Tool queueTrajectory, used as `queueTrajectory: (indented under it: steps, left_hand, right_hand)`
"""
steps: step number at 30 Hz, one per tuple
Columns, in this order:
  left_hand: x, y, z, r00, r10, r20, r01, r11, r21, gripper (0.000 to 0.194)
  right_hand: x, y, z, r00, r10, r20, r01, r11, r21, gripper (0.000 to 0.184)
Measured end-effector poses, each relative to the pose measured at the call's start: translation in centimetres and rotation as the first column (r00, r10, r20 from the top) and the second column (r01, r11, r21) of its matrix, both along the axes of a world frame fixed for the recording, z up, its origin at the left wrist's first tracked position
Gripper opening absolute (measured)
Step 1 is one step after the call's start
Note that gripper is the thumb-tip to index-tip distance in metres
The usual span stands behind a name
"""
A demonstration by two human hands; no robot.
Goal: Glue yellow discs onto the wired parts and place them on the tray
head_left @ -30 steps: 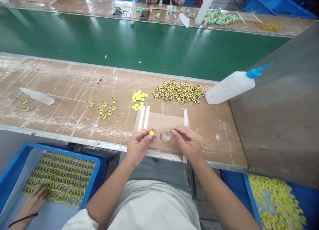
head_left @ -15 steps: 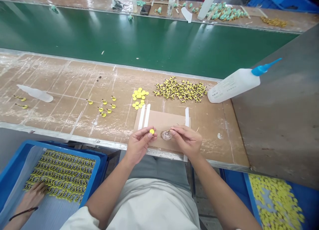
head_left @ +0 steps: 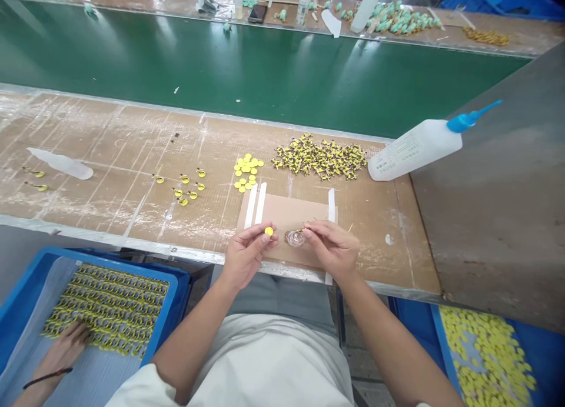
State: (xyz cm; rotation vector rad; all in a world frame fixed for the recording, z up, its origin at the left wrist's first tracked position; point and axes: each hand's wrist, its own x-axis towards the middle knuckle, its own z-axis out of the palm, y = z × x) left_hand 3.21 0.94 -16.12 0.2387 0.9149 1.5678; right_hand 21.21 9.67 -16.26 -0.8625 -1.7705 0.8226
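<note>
Between the thumb and fingers of my left hand [head_left: 248, 253] is a small round yellow disc [head_left: 269, 232], its flat face turned up. My right hand [head_left: 334, 249] is closed in a pinch over the rim of a small clear dish [head_left: 295, 237]. Whatever tiny piece its fingertips hold is too small to name. The dish rests on a cardboard sheet [head_left: 293, 210] held by white tape strips. Beyond the sheet lie loose yellow discs [head_left: 248, 164] and a heap of small yellow-and-black figures [head_left: 318, 157].
A white bottle with a blue nozzle [head_left: 415, 150] leans at right beside a metal panel [head_left: 498, 201]. Joined pieces [head_left: 184, 178] lie to the left. Another person's hand [head_left: 66, 345] is in a blue tray [head_left: 174, 295] of rowed pieces. A green belt [head_left: 265, 72] runs behind.
The other person's hand has shifted slightly right and up in the blue tray. My two hands hold almost the same positions.
</note>
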Motion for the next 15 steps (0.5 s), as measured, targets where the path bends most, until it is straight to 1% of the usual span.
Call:
queueTrajectory:
  steps: [4,9,15]
  left_hand:
    - [-0.02,-0.09,-0.16,1.0,-0.006,0.006,0.006,1.0,0.004,0.029]
    - [-0.01,-0.04,-0.15,1.0,-0.013,0.009,0.012,1.0,0.013,0.029]
    - [0.01,-0.05,-0.27,1.0,-0.013,0.007,0.013,1.0,0.009,0.028]
  right_hand:
    - [0.26,-0.13,0.2,0.999,-0.028,0.03,0.027,0.999,0.037,0.012]
    - [0.47,-0.02,0.15,0.997,0.015,0.081,-0.022,0.996,0.082,0.017]
    - [0.31,0.11,0.07,0.996,0.021,0.085,-0.031,0.992,0.122,0.018]
